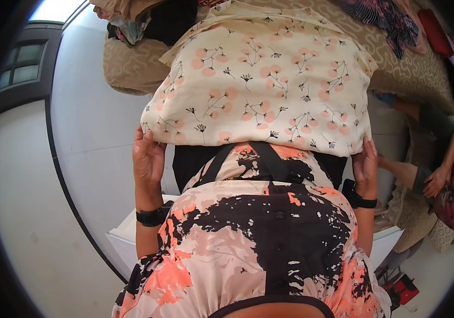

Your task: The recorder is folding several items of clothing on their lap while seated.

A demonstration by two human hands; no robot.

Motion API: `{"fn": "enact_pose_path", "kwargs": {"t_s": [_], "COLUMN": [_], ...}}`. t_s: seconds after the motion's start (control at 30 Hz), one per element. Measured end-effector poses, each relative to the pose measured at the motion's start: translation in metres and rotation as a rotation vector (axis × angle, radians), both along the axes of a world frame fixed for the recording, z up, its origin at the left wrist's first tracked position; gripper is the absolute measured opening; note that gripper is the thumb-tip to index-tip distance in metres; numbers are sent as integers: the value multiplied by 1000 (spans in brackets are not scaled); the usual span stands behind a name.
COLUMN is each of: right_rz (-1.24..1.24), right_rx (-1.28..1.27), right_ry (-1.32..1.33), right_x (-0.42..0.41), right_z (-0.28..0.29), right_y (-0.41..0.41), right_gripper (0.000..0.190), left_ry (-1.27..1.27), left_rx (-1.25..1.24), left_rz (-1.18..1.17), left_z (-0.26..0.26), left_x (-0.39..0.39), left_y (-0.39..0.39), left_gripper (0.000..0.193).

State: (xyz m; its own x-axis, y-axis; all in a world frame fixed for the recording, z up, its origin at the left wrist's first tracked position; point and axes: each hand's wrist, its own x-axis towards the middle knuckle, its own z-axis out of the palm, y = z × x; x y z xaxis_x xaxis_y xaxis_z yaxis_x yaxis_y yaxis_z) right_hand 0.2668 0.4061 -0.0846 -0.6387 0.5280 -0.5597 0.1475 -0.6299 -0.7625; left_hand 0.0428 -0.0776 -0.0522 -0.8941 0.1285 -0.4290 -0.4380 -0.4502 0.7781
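Note:
A cream garment [258, 87] with a print of peach blossoms and black sprigs is spread out in front of me. Its far part lies over a beige patterned sofa seat, and its straight near edge reaches my waist. My left hand [148, 155] pinches the near left corner between thumb and fingers. At the near right corner, my right hand [364, 159] grips the cloth the same way. The fabric between my hands hangs nearly taut with light creases. Short sleeve-like flaps show at its far left and far right.
Piled clothes [143, 20] lie at the sofa's far left, with more clothes [394, 24] at its far right. The beige sofa [131, 67] runs across the far side. Another person's hand [437, 181] rests near their knee on the right. A white furniture piece [388, 242] stands behind me.

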Motion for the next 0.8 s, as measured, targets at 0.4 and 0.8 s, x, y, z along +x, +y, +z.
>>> {"fn": "enact_pose_path", "kwargs": {"t_s": [0.4,0.8], "right_rz": [-197,-16], "right_rx": [336,-114], "right_ry": [180,-71], "right_x": [-12,-24], "right_z": [16,17], "right_y": [9,-13], "right_gripper": [26,44], "left_ry": [36,43], "left_rx": [-77,-207], "left_rz": [-351,-354], "left_z": [2,12], "left_x": [-5,-5], "left_y": [-3,9], "left_gripper": [60,56]}}
